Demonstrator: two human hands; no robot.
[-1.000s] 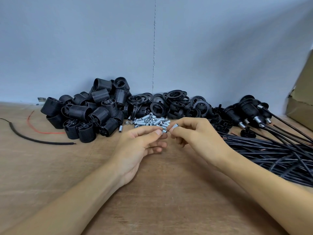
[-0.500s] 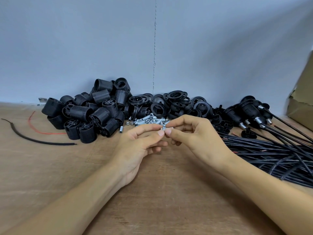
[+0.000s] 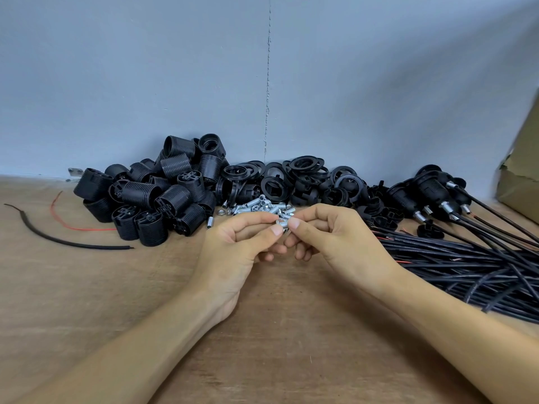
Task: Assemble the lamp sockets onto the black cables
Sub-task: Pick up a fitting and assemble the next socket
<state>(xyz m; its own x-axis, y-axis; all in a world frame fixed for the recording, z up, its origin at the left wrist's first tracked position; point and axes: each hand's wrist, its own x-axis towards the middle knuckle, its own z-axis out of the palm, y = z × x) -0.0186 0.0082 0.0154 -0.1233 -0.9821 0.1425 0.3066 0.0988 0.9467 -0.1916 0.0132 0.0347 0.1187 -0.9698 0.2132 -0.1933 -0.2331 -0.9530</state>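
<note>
My left hand (image 3: pixel 242 246) and my right hand (image 3: pixel 329 237) meet at the table's middle, both pinching a small silver threaded tube (image 3: pixel 284 227) between thumbs and forefingers. Just behind them lies a pile of silver threaded tubes and nuts (image 3: pixel 256 207). A heap of black ribbed socket shells (image 3: pixel 151 196) sits at the back left. Black rings and caps (image 3: pixel 306 182) are piled behind the hands. A bundle of black cables (image 3: pixel 466 266) lies at the right, with several assembled sockets (image 3: pixel 431 193) at its far end.
A loose black cable piece (image 3: pixel 58 239) and a thin red wire (image 3: pixel 75 225) lie at the left on the wooden table (image 3: pixel 277 330). A cardboard box (image 3: pixel 519 185) stands at the far right. A blue-grey wall runs behind the piles.
The hands have come together: the right hand's silver tube now meets the left hand's fingertips, and both hands have risen slightly nearer the pile.
</note>
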